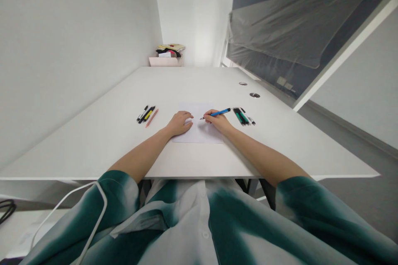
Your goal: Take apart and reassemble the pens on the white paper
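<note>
A sheet of white paper (pixel 199 134) lies on the white table in front of me. My left hand (pixel 180 123) rests flat on the sheet's left part, its fingers apart and nothing in it. Over the right part, my right hand (pixel 217 121) grips a blue pen (pixel 221 112) with a black end. The pen slants, its tip pointing left and down near the middle of the paper; whether it touches the sheet I cannot tell. Any marks on the paper are too faint to make out.
Left of the paper lie several pens (pixel 145 114) in black, yellow and white, beside a pink pen (pixel 152 118). Several green and black pens (pixel 241 116) and white ones lie right. Two round metal grommets (pixel 254 95) sit in the tabletop. A box (pixel 165 61) holds items at the far end.
</note>
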`<move>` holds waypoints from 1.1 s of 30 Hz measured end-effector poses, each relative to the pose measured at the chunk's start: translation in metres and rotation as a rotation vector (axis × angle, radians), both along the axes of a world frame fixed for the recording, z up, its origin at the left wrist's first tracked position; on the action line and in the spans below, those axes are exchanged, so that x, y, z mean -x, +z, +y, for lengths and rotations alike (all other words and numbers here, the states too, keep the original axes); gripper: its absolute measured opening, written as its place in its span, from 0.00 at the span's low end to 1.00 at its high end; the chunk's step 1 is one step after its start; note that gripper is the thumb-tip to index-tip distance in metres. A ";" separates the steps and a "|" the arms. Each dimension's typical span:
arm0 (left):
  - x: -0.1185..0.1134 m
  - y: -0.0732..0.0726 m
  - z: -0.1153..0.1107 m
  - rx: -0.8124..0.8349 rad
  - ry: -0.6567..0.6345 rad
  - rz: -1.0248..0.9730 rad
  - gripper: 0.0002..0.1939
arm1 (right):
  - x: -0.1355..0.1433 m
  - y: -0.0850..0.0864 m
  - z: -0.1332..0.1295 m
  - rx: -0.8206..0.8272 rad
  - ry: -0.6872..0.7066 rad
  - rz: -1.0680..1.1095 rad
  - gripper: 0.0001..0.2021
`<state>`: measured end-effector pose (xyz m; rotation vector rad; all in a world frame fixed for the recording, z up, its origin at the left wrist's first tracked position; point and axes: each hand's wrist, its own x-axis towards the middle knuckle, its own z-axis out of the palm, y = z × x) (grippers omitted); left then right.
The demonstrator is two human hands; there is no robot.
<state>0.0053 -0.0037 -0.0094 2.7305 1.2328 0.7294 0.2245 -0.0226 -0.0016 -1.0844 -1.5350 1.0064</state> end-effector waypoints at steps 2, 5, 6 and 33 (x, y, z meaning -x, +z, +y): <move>-0.007 0.006 -0.006 -0.056 -0.031 -0.074 0.16 | 0.002 0.000 -0.001 -0.004 0.056 0.015 0.09; -0.017 0.013 -0.012 -0.076 -0.089 -0.089 0.13 | 0.006 0.000 -0.004 -0.025 0.122 0.011 0.11; -0.019 0.014 -0.013 -0.072 -0.106 -0.079 0.12 | 0.006 0.000 -0.005 -0.027 0.136 0.008 0.11; -0.007 0.011 -0.005 -0.071 -0.010 0.019 0.13 | -0.010 0.018 -0.001 0.317 0.176 0.466 0.22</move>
